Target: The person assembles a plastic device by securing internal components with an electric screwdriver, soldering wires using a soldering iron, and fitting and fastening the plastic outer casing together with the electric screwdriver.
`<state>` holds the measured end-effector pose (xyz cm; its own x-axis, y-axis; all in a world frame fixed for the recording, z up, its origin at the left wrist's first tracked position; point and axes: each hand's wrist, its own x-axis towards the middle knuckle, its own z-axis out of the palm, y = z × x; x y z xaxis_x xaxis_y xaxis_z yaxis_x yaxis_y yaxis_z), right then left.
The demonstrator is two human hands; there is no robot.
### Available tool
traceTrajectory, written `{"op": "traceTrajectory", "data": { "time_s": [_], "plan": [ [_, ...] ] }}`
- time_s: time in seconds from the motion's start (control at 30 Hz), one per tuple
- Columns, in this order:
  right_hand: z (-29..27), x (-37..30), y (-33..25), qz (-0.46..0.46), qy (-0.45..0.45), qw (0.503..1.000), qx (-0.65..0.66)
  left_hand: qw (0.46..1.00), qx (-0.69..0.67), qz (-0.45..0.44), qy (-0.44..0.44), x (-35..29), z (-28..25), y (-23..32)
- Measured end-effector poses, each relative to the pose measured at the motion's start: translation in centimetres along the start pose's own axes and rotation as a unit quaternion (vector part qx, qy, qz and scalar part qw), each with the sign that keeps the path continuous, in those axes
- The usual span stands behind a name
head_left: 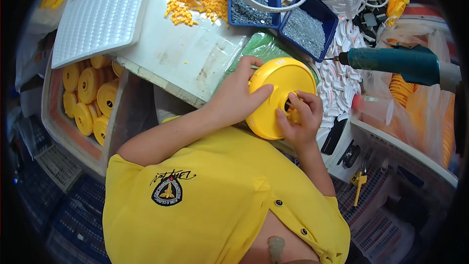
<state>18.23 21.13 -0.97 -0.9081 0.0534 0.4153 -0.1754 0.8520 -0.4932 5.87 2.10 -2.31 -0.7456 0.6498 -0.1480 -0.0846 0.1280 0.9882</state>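
A round yellow plastic reel housing (281, 76) with a central hole is held tilted in front of my chest. My left hand (233, 95) is closed on its left rim, thumb on the face and fingers behind. At the hub, my right hand (304, 120) has its fingertips bent together in a pinch at the hole. Whatever small piece they hold, if any, is hidden by the fingers. Beyond the housing, a green plastic-wrapped pad (261, 46) lies on the white worktop (195, 63).
Blue trays (322, 29) of small metal parts stand at the back, beside loose yellow pieces (200, 2). White curved parts (339, 76) pile on the right, under a teal electric screwdriver (398, 65). A bin (105, 132) of yellow reels stands left, below a white dimpled tray (105, 19).
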Motion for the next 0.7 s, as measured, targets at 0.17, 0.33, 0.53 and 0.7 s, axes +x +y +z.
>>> {"op": "traceTrajectory", "data": {
  "time_s": [0.17, 0.33, 0.53, 0.7],
  "plan": [
    [-1.5, 0.8, -0.6, -0.034, 0.028, 0.995, -0.09, 0.989, -0.133, -0.062, 0.001, -0.7, 0.8, -0.3],
    [-2.0, 1.0, 1.8, 0.101, 0.245, 0.964, 0.008, 0.983, -0.111, 0.142, 0.021, -1.9, 1.0, -0.5],
    [-2.5, 0.2, 0.6, 0.211, 0.129, 0.891, 0.382, 0.977, -0.054, 0.201, -0.051, -1.4, -1.5, 0.3],
    [-3.2, 1.0, -0.5, 0.155, 0.126, 0.942, 0.268, 0.982, -0.037, 0.179, -0.045, -0.7, -1.6, 2.4]
  ]
}}
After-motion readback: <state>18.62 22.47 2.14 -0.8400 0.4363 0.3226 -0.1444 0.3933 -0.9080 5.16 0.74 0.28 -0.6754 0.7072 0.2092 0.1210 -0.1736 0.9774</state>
